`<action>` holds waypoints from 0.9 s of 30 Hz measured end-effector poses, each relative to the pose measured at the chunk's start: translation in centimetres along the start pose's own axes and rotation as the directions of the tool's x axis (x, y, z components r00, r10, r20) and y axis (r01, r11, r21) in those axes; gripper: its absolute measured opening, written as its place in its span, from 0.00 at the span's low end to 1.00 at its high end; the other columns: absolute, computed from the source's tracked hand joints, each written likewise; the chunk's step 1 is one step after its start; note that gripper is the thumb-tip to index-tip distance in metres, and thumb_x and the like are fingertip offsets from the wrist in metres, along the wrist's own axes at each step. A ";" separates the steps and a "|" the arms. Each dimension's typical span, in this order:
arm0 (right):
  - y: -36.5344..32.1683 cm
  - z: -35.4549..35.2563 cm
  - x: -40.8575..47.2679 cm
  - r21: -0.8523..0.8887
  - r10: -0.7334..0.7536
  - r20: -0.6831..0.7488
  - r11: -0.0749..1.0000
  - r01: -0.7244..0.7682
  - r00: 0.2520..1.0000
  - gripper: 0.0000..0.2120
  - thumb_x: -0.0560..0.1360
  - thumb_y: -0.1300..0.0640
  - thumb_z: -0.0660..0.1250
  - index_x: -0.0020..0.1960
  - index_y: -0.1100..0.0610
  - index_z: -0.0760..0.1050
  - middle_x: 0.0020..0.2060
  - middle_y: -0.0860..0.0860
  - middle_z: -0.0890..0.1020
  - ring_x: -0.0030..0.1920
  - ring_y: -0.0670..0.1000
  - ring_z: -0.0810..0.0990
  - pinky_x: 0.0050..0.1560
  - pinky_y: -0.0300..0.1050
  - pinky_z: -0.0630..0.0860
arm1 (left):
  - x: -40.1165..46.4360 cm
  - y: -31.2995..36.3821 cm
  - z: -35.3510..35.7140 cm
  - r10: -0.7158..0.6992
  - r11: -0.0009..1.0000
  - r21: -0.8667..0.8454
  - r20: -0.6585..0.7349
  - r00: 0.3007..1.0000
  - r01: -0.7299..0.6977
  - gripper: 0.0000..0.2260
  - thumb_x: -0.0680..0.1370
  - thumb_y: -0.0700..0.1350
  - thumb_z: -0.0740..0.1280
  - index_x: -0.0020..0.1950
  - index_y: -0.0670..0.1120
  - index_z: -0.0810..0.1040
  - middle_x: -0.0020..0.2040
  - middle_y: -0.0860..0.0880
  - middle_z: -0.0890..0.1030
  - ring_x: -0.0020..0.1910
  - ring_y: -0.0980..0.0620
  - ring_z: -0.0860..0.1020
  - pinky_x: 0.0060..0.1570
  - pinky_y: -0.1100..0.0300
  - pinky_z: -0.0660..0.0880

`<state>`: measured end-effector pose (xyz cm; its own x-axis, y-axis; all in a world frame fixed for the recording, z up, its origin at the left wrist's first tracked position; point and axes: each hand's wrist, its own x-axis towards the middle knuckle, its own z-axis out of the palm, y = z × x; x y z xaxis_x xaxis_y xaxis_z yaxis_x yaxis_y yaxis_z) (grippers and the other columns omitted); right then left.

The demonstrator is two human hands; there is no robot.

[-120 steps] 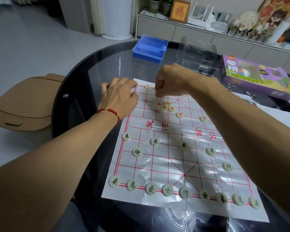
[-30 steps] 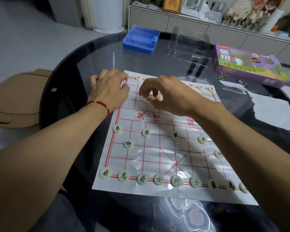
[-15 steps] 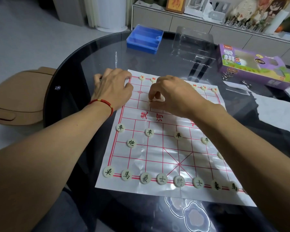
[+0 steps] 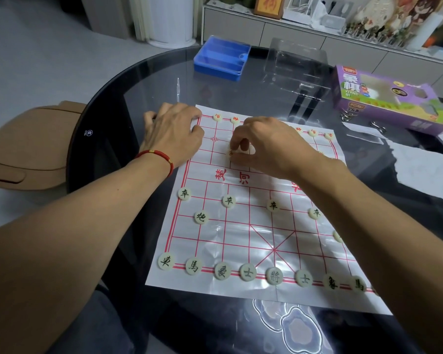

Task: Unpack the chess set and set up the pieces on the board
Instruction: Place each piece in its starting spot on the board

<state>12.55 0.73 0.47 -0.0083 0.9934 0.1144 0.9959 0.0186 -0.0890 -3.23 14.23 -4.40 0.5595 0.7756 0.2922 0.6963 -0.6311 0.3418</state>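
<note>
A white plastic board sheet [image 4: 253,233] with red grid lines lies on the dark glass table. Black-lettered round pieces [image 4: 273,275] fill the near row, with several more [image 4: 228,201] two and three rows up. Red-lettered pieces stand on the far row at the left [image 4: 217,117] and right [image 4: 313,132]. My right hand [image 4: 269,146] hovers over the far half and pinches a red-lettered piece [image 4: 232,152] between thumb and fingers; more pieces under the palm are hidden. My left hand [image 4: 173,134], with a red bracelet, presses flat on the sheet's far left corner.
A blue plastic tray [image 4: 221,61] and a clear plastic insert [image 4: 296,62] sit at the table's far side. The purple chess box [image 4: 384,98] lies far right, with white paper [image 4: 420,164] beside it. A tan chair [image 4: 28,146] stands left of the table.
My right hand left the far row, where a second red piece now stands, and came back to the middle of the far half, where it pinches another piece. My left hand stayed put.
</note>
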 end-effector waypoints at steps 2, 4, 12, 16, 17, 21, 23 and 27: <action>0.0 -0.1 0.1 0.006 -0.004 0.007 1.000 0.004 1.000 0.09 0.75 0.51 0.73 0.54 0.50 0.82 0.47 0.48 0.81 0.45 0.50 0.79 0.44 0.52 0.82 | 0.0 0.0 0.0 -0.003 1.000 -0.003 0.001 1.000 0.003 0.14 0.81 0.49 0.60 0.66 0.51 0.76 0.67 0.48 0.77 0.68 0.45 0.70 0.68 0.43 0.60; 0.0 -0.3 0.1 0.005 -0.007 0.006 1.000 0.007 1.000 0.10 0.75 0.50 0.73 0.56 0.50 0.81 0.47 0.48 0.81 0.45 0.50 0.79 0.44 0.51 0.82 | -0.1 0.0 0.0 -0.001 1.000 -0.006 0.002 1.000 0.001 0.14 0.81 0.49 0.60 0.66 0.51 0.76 0.67 0.48 0.77 0.68 0.45 0.70 0.68 0.43 0.60; 1.4 -0.8 1.2 0.092 0.082 -0.014 0.993 -0.080 0.997 0.12 0.77 0.55 0.72 0.60 0.52 0.82 0.51 0.48 0.83 0.44 0.47 0.79 0.45 0.41 0.79 | -0.1 -0.1 -0.1 0.001 1.000 -0.021 0.006 1.000 -0.001 0.14 0.82 0.49 0.60 0.66 0.51 0.76 0.67 0.49 0.77 0.68 0.46 0.70 0.68 0.44 0.60; 0.9 -0.8 2.2 0.080 0.057 0.081 0.995 -0.064 0.995 0.12 0.76 0.53 0.73 0.59 0.49 0.83 0.53 0.47 0.85 0.47 0.49 0.81 0.50 0.51 0.82 | 0.0 -0.2 0.0 -0.012 0.999 -0.051 -0.003 1.000 0.012 0.14 0.81 0.45 0.60 0.65 0.51 0.76 0.65 0.49 0.78 0.66 0.47 0.70 0.68 0.45 0.60; 0.7 -0.8 2.5 0.071 0.055 0.099 0.996 -0.062 0.994 0.12 0.75 0.54 0.74 0.59 0.49 0.83 0.53 0.47 0.85 0.48 0.49 0.81 0.51 0.52 0.82 | 0.0 -0.3 0.0 -0.018 0.998 -0.068 -0.007 1.000 0.018 0.13 0.81 0.44 0.59 0.64 0.51 0.76 0.65 0.49 0.78 0.66 0.47 0.71 0.67 0.46 0.60; 0.3 -1.4 3.5 0.057 0.069 0.137 0.995 -0.078 0.988 0.11 0.75 0.55 0.74 0.58 0.51 0.84 0.53 0.49 0.85 0.49 0.51 0.83 0.54 0.51 0.82 | 0.0 -0.3 -0.3 -0.061 0.984 -0.168 -0.034 0.998 0.054 0.14 0.81 0.41 0.58 0.63 0.49 0.76 0.62 0.48 0.79 0.64 0.47 0.72 0.66 0.49 0.59; -0.2 -1.6 3.9 0.086 0.083 0.084 0.992 -0.090 0.993 0.11 0.76 0.55 0.74 0.57 0.51 0.84 0.53 0.49 0.85 0.50 0.51 0.83 0.54 0.51 0.82 | -0.1 -0.1 -0.7 -0.101 0.965 -0.250 -0.062 0.993 0.083 0.13 0.81 0.39 0.57 0.61 0.48 0.77 0.59 0.47 0.80 0.60 0.49 0.73 0.65 0.52 0.59; -3.2 -0.5 4.1 0.125 0.020 -0.032 0.992 -0.016 0.999 0.09 0.74 0.49 0.73 0.54 0.48 0.84 0.48 0.46 0.85 0.47 0.49 0.82 0.49 0.52 0.82 | -0.2 -0.4 -1.6 -0.222 0.848 -0.504 -0.061 0.973 0.161 0.15 0.78 0.38 0.58 0.59 0.45 0.80 0.57 0.47 0.82 0.59 0.47 0.77 0.67 0.46 0.70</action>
<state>9.36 4.73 1.70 0.0149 0.9894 0.1443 0.9768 0.0164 -0.2137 -4.36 14.31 -3.16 0.3627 0.8939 0.2635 0.4542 -0.4164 0.7876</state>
